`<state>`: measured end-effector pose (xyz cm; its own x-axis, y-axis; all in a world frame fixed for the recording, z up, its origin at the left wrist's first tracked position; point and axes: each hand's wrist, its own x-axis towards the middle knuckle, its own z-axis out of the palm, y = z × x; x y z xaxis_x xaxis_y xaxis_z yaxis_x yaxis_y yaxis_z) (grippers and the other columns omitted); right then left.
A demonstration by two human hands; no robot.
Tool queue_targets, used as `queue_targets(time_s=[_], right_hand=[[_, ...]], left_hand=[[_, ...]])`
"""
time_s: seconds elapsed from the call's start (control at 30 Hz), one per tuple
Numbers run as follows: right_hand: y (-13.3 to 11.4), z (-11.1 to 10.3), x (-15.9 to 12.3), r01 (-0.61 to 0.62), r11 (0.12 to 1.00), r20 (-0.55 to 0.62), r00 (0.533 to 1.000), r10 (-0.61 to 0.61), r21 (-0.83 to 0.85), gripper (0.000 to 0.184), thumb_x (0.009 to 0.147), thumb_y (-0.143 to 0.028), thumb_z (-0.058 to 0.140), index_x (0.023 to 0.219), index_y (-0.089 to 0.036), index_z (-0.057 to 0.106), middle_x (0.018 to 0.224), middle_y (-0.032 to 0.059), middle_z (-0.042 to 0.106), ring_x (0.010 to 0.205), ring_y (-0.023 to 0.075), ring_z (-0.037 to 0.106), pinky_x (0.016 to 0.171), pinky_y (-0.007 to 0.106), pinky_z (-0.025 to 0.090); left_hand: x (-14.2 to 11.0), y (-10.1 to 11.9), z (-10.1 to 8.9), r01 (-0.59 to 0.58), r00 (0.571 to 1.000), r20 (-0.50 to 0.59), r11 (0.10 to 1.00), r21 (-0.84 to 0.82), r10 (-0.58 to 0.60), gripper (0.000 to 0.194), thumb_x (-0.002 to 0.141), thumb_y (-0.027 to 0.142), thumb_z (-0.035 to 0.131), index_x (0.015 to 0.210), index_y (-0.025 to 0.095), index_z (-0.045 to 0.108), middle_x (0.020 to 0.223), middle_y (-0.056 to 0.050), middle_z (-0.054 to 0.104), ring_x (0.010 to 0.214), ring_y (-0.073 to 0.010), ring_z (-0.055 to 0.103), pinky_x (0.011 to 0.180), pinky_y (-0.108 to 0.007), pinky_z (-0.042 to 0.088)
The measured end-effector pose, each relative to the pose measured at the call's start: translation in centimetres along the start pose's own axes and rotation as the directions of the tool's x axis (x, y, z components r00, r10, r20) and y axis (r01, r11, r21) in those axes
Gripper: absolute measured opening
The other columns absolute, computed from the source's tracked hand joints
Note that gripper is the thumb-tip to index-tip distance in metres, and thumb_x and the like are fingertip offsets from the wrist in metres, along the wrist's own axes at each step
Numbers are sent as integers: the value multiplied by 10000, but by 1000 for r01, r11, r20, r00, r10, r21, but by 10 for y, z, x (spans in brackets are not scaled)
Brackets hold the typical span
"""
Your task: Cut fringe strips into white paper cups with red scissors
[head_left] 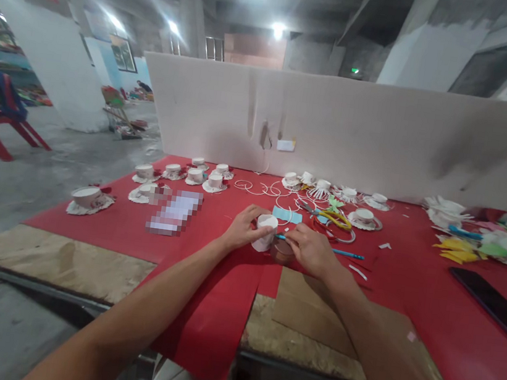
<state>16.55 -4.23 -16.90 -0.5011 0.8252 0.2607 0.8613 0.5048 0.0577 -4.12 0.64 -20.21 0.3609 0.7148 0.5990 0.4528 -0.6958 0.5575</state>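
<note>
My left hand (248, 228) is closed around the side of a white paper cup (267, 224), which stands upright on the red paper with its flat end up. Close by on the right, my right hand (310, 247) pinches a thin blue stick (281, 236), its tip pointing at the cup's side. Whether the tip touches the cup I cannot tell. A brown round piece (281, 253) lies just below the right fingers. Behind the hands are a light blue strip (288, 215) and yellow-handled scissors (336, 218). A blue pencil-like stick (348, 254) lies right of my right hand.
Several small white paper hats (194, 176) stand at the back left. White cord (277, 188) lies in loops near the upright board (336, 126). Brown cardboard (312, 310) covers the front edge. A dark phone (493, 306) and yellow paper pieces (458, 249) are at the right.
</note>
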Motion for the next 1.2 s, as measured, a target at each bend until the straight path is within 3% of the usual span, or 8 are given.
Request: queue_targets(time_s=[0.47,1.2], right_hand=[[-5,-7,1,-27,1000,33,999,26,12,182,903,-289,483,957,-160,599,959,26,616,808,139,600,678,312,502],[-4,-3,2,-30,999,38,999,31,-13,183,894,-301,500,943,-155,598,944,23,623,764,127,605,674,311,506]], left_hand=[[0,7,1,67,997,-34,998,3,-67,404,742,462,598,1054,205,612,944,-47,557,860,-165,543,737,-284,460],[1,3,-2,98,995,22,992,-84,-96,373,754,372,580,1090,208,577,1020,-51,608,911,-190,573,765,-321,473]])
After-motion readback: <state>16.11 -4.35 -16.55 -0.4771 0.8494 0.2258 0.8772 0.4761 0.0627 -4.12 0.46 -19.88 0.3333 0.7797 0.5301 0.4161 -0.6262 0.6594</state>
